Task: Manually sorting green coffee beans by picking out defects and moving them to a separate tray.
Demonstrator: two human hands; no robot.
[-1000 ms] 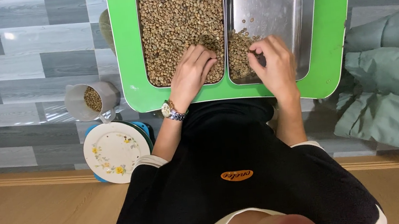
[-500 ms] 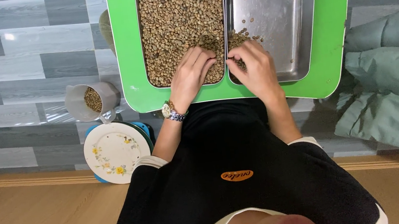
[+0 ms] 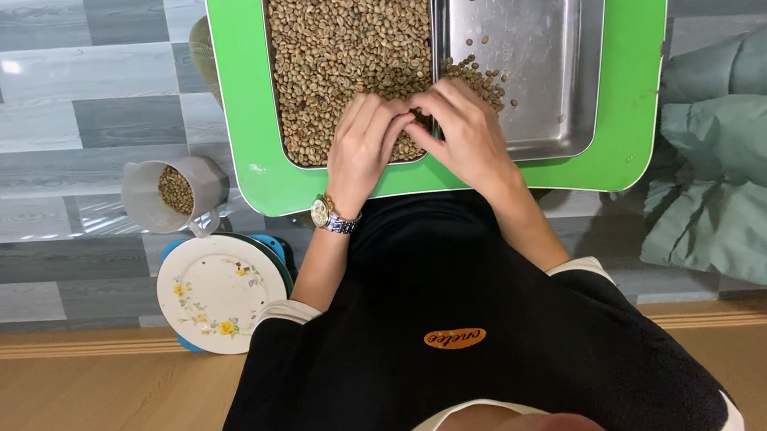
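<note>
Two steel pans sit side by side on a green tray (image 3: 650,48). The left pan (image 3: 276,70) is full of pale green-brown beans (image 3: 343,31). The right pan (image 3: 567,29) is mostly bare, with a small pile of beans (image 3: 483,81) at its near left corner. My left hand (image 3: 366,143), a watch on its wrist, rests with curled fingers on the beans at the left pan's near edge. My right hand (image 3: 464,134) reaches across the divide between the pans, its fingertips meeting the left hand's over the beans. What the fingers pinch is hidden.
A grey cup (image 3: 170,190) holding some beans stands on the tiled floor left of the tray. A flowered white plate (image 3: 215,294) lies on a blue object below it. A green padded jacket (image 3: 756,163) is bunched at the right. Wooden floor lies nearer me.
My right hand has moved left from the right pan's bean pile, across the pans' shared edge, to meet my left hand. The left hand has stayed nearly still.
</note>
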